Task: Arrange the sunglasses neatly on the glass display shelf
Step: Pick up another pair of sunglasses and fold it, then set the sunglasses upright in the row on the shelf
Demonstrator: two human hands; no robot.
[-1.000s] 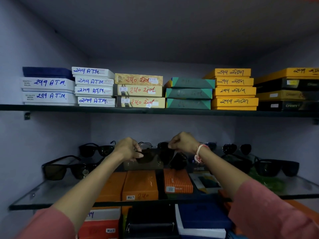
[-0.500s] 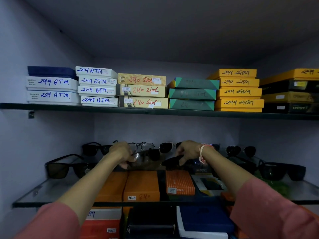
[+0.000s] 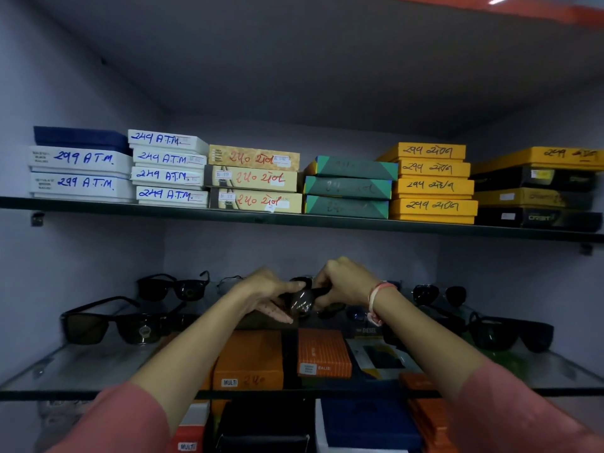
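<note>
STEP: both hands grip one dark pair of sunglasses (image 3: 302,300) above the glass display shelf (image 3: 81,364), far centre | LEFT HAND (image 3: 266,294): fingers closed on a lens | RIGHT HAND (image 3: 343,282): fingers pinching the frame | NEXT: likely set it level in the far row.

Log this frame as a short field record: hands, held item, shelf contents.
left hand: grips the held sunglasses
right hand: grips the same pair
held sunglasses: dark, mid-shelf, between both hands
glass display shelf: other dark pairs left and right
front-left pair: resting on the glass
upper shelf: stacked labelled boxes
</note>
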